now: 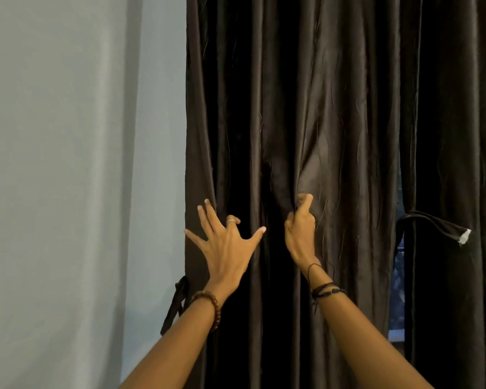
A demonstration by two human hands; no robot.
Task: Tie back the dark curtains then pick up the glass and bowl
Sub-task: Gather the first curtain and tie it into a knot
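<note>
Left hand (226,242), fingers spread wide, lies flat vs. the dark curtain (334,108) near its left edge. Right hand (300,223) pinches a centre fold. Tie-back strap (432,223) hangs at right; another tie strap (177,301) at lower left, beside wall (68,164).

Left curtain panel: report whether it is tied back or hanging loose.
Hanging loose. The left curtain panel falls in straight folds, and its tie-back strap dangles unused at the left edge.
</note>
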